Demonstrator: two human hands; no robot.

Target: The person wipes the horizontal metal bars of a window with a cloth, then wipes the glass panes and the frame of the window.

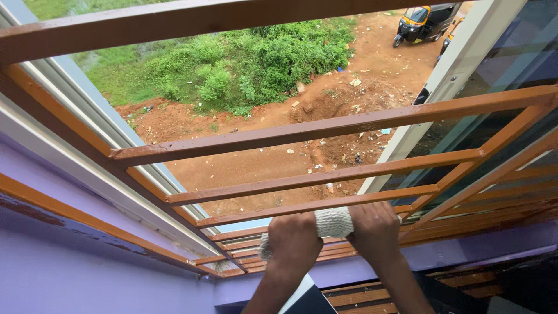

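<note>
Beyond the brown window grille (325, 127) lay red dirt far below, and since the left hand (293, 239) and right hand (375, 228) were both clenched around a whitish cloth (333, 222) wrapped over one bar (open air just past the knuckles), any loosened grip would probably drop it outside.

A green bush (261, 58), red dirt ground (261, 163) and a black-and-yellow three-wheeler (423, 22) lie far beyond the grip, a purple wall (87, 279) left of it.
</note>
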